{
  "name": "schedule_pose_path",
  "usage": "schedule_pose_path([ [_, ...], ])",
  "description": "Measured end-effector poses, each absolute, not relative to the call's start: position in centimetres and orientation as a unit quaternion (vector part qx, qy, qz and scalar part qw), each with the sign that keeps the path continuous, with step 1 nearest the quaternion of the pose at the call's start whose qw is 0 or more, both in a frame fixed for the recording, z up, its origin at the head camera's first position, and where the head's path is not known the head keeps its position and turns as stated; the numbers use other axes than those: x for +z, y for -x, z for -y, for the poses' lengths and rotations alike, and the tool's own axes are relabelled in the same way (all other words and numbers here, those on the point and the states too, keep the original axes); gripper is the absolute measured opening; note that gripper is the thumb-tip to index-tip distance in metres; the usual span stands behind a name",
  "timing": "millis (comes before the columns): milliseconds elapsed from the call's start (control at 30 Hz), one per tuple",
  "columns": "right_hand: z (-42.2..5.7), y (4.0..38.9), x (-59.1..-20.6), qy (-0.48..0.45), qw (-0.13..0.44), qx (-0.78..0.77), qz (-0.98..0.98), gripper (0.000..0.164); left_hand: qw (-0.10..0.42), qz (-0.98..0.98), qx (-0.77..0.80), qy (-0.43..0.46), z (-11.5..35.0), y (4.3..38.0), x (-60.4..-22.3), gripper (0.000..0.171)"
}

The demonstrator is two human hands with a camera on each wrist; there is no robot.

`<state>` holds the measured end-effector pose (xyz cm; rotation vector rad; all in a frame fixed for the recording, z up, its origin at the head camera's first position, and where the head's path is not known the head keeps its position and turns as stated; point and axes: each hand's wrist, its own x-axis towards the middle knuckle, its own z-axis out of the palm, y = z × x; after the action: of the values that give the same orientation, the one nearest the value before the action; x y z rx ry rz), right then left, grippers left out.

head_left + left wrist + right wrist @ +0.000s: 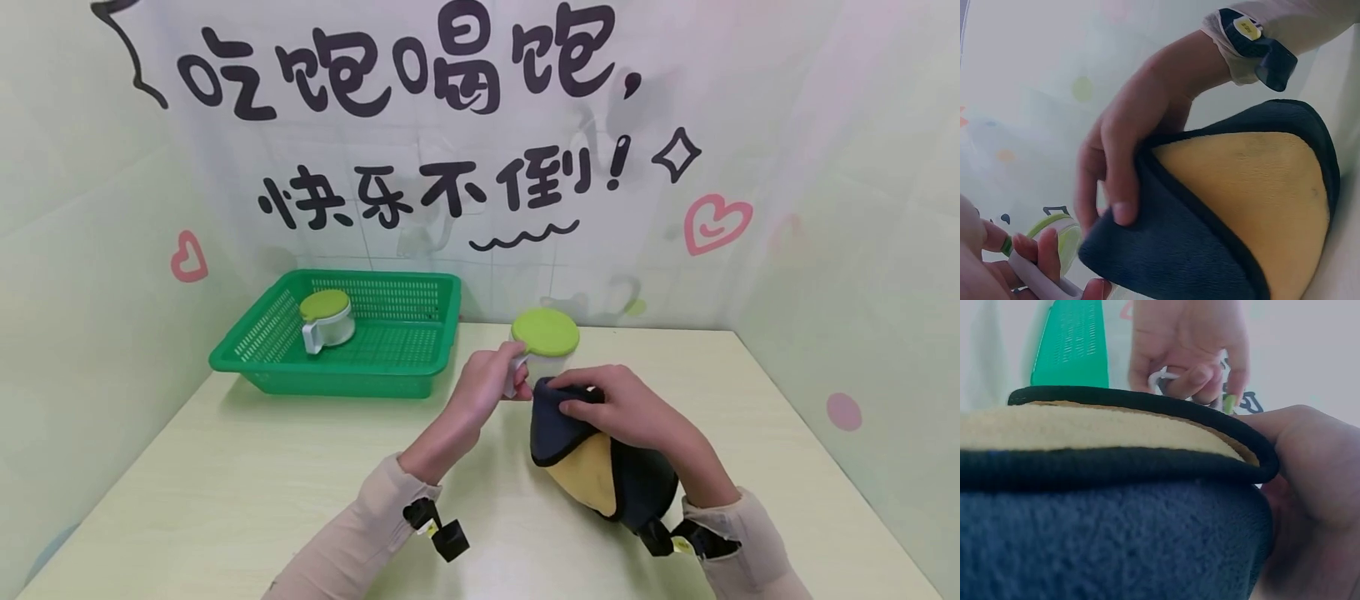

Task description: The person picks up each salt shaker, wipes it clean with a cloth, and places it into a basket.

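My left hand grips the white handle of a clear jar with a round green lid. The thumb lies on top by the lid's edge, with the fingers curled round the handle. Close to the jar on its near right side, my right hand pinches a folded towel, dark blue on one side and yellow on the other with black edging. In the left wrist view the towel hangs from thumb and fingers. It partly covers the jar's lower body in the head view.
A green perforated basket stands at the back left of the pale table. Inside it is a similar green-lidded jar with a white handle. Behind hangs a white sheet with black lettering; pale walls flank both sides.
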<state>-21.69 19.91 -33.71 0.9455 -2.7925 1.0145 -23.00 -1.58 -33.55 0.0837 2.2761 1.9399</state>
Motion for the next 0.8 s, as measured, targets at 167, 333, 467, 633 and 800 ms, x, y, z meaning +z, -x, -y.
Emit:
schedule_pose_path([
  [167,-19.84,21.88,-33.96,-0.309,-0.01,0.318,0.896,0.024,0.073,-0.744,0.663,-0.035,2.01,22.72,-32.95,0.046],
  [333,-20.0,21.95,-34.08,-0.313,-0.021,0.313,0.896,0.024,0.079,-0.736,0.672,-0.042,2.07,22.6,-32.77,0.045],
  [467,-20.2,21.83,-33.97,-0.317,-0.013,0.306,0.897,0.023,0.08,-0.731,0.676,-0.05,1.92,22.61,-32.96,0.045],
  [633,-20.3,21.55,-33.65,-0.312,0.03,0.31,0.897,0.023,0.077,-0.734,0.673,-0.048,1.8,22.66,-33.25,0.046],
  [800,-20.28,21.34,-33.19,-0.3,0.076,0.318,0.896,0.025,0.075,-0.739,0.668,-0.043,1.7,22.69,-33.35,0.045],
])
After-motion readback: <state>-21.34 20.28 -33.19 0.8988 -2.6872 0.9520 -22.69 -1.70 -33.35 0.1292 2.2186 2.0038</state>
